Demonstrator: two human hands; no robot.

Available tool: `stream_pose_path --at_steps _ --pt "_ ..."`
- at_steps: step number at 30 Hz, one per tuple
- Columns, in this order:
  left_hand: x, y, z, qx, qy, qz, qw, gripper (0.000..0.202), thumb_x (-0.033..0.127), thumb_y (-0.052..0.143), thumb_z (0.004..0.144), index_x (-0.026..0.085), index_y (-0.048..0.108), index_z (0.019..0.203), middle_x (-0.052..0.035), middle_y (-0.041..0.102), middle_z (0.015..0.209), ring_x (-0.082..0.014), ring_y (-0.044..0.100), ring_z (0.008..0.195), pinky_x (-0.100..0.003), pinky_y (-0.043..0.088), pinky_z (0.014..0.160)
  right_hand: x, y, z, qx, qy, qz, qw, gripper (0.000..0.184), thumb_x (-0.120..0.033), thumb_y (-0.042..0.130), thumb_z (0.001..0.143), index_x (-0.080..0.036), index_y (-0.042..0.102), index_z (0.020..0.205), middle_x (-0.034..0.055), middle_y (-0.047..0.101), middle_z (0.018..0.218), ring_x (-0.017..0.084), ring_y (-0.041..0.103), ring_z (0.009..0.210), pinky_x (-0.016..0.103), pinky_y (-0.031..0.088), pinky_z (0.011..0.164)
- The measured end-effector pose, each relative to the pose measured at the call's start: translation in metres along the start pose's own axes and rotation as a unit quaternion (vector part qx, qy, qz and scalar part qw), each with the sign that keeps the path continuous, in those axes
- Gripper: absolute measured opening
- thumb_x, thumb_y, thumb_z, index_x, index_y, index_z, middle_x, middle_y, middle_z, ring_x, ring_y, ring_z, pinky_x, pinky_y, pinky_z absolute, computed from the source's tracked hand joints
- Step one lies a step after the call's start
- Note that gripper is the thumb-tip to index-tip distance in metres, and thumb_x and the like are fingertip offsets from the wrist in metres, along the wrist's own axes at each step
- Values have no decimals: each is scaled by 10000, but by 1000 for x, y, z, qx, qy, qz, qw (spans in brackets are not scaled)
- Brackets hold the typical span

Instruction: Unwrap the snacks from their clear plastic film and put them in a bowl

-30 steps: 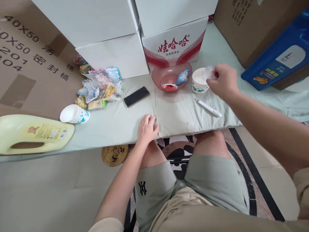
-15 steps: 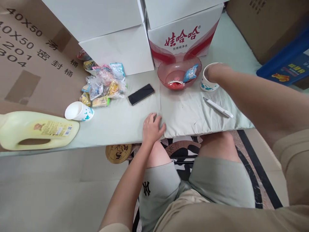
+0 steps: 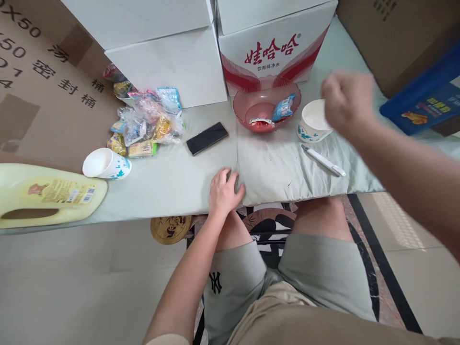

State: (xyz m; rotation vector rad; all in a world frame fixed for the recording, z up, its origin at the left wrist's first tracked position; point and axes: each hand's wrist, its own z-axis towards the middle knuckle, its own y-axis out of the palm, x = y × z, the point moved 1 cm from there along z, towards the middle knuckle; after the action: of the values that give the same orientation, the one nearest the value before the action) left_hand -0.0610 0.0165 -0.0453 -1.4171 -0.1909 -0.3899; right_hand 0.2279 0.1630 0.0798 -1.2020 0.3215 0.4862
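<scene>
My left hand (image 3: 224,191) rests palm down on the cloth at the table's front edge, its fingers loosely spread and holding nothing. Raised above the right rim of an upright paper cup (image 3: 312,125) is my right hand (image 3: 348,101), blurred, with the fingers curled closed; whatever may be inside them is hidden. The cup is white with blue-green leaf prints. Left of it stands a red translucent bowl (image 3: 247,108) containing a blue packet (image 3: 284,107) and a red-and-white wrapper (image 3: 261,122). A slim white tool with a grey tip (image 3: 325,161), resembling a utility knife, lies before the cup.
A phone (image 3: 207,138) lies left of the bowl. Beyond it are a heap of wrapped snacks (image 3: 147,120), a tipped paper cup (image 3: 120,166) and a yellow jug (image 3: 72,194). White cartons (image 3: 273,52) stand behind; a blue container (image 3: 424,96) is at the right.
My right hand has come up out of the paper cup and moved right, with its fingers closed. My left hand stays at the table edge. The view has shifted slightly.
</scene>
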Motion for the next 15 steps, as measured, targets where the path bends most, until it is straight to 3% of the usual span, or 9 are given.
stream_pose_path --at_steps 3,6,8,11,15 --pt "1 0 1 5 -2 4 1000 343 332 622 890 192 698 1194 -182 616 1356 -386 494 1410 -544 399 1180 -31 33 -69 -138 -31 33 989 442 -347 551 947 -192 382 569 9 461 580 118 355 585 317 210 617" --pt "1 1 -1 7 5 2 1000 356 323 620 890 172 700 1202 -194 611 1367 -389 492 1417 -539 396 1189 -41 80 -115 -265 -99 56 957 437 -373 528 930 -190 425 546 26 455 542 132 317 541 319 151 609" --pt "0 2 -2 11 11 -12 1000 341 303 629 880 177 703 1188 -184 610 1385 -377 487 1429 -525 395 1195 -39 101 -128 -290 -114 29 950 438 -406 459 948 -189 487 568 55 515 568 144 342 542 324 124 615" --pt "-10 -1 0 9 8 -64 998 271 271 636 869 207 703 1124 -136 642 1364 -331 516 1412 -490 427 1181 -34 110 -132 -276 -110 -39 954 481 -447 372 968 -181 586 629 97 615 632 161 408 565 325 116 609" --pt "-40 -21 18 -7 -22 -120 993 197 223 553 908 216 670 1066 -79 724 1121 -241 682 1130 -405 546 1026 -33 108 -130 -285 -127 -77 947 538 -462 314 976 -170 656 682 108 678 673 162 469 586 314 135 592"
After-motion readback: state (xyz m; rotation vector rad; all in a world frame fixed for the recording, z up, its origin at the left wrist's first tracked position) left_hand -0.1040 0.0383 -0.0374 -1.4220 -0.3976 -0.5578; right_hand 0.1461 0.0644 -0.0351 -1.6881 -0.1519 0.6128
